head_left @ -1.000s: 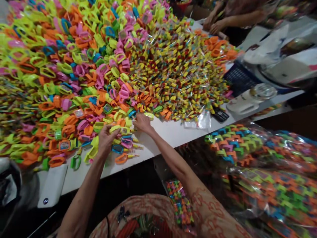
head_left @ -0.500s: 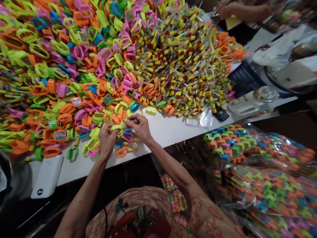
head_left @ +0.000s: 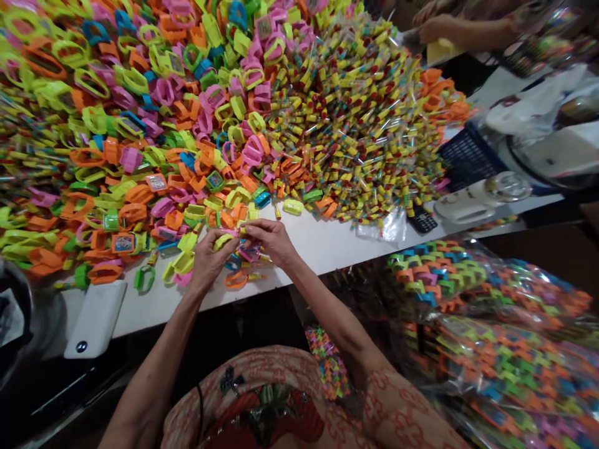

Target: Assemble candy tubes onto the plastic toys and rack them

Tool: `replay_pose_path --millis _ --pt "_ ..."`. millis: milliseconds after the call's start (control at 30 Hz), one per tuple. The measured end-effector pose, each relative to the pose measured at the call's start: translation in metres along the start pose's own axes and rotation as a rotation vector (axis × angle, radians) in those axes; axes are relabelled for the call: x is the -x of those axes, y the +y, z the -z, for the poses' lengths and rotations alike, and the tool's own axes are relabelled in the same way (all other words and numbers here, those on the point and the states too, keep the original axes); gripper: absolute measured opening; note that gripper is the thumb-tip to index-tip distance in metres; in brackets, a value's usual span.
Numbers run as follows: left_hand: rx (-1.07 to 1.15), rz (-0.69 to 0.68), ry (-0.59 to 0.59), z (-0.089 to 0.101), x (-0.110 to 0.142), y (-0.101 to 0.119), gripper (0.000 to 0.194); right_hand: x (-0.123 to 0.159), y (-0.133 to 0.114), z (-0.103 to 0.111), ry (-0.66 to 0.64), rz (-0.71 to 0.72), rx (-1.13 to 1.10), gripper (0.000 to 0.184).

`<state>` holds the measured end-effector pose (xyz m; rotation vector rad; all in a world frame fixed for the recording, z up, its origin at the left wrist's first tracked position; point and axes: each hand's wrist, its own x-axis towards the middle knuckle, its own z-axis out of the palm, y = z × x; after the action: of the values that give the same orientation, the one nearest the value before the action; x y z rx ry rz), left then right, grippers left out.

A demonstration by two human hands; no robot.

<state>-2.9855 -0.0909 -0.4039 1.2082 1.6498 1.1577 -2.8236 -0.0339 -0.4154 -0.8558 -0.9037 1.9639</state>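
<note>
My left hand [head_left: 209, 257] is closed around a yellow plastic toy watch [head_left: 223, 241] at the table's near edge. Close against it, my right hand [head_left: 274, 242] pinches a small yellow tube [head_left: 242, 231], partly covered by the fingertips. Beneath the hands lie an orange toy watch [head_left: 236, 279] and pink and blue ones, partly hidden. A green toy watch [head_left: 145, 279] rests to the left. Beyond my fingers spreads a large heap of toy watches [head_left: 163, 90] in orange, yellow, pink, green and blue. Right of it is a pile of small yellow tubes with red ends [head_left: 346, 118].
A white power bank [head_left: 96, 318] lies at the front left. To the right are a clear plastic bag [head_left: 384, 227], a dark phone or remote [head_left: 422, 220], a white bottle [head_left: 468, 201] and a blue basket [head_left: 469, 156]. Filled bags [head_left: 510, 349] sit below; a co-worker's hand [head_left: 440, 30] works beyond.
The view has shifted slightly, so the table's contents sit further right. My hands stay close together; the yellow toy watch has turned in my left hand.
</note>
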Motion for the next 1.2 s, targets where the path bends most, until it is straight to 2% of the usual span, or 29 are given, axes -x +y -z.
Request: replay_pose_path --millis 100,267,400,467,567,700,867,1067,1200 --pt "-0.099 -0.158 0.012 0.003 0.000 -0.005 0.032 0.001 0.002 -0.002 -0.005 0.078 0.152 0.034" --pt "-0.277 -0.346 -0.035 0.009 0.000 -0.023 0.027 0.004 0.001 0.001 -0.085 0.280 0.475 0.013" --pt "-0.480 -0.488 -0.052 0.017 0.002 -0.034 0.023 0.006 -0.005 0.004 -0.199 0.344 0.622 0.014" --pt "-0.582 -0.534 -0.076 0.019 0.003 -0.037 0.022 0.007 -0.007 0.003 -0.207 0.349 0.663 0.014" --pt "-0.664 -0.558 -0.117 0.021 0.004 -0.038 0.020 0.008 -0.005 0.001 -0.171 0.320 0.686 0.012" --pt "-0.617 -0.556 -0.057 0.019 0.004 -0.036 0.019 0.009 -0.002 0.000 -0.164 0.296 0.675 0.013" --pt "-0.573 -0.573 -0.078 0.019 0.004 -0.038 0.023 0.011 -0.001 0.004 -0.135 0.303 0.697 0.013" --pt "-0.620 -0.634 -0.091 0.021 0.005 -0.037 0.024 0.012 0.002 0.006 -0.150 0.251 0.685 0.016" --pt "-0.651 -0.591 -0.091 0.019 0.005 -0.035 0.026 0.013 0.002 0.006 -0.150 0.269 0.719 0.014"
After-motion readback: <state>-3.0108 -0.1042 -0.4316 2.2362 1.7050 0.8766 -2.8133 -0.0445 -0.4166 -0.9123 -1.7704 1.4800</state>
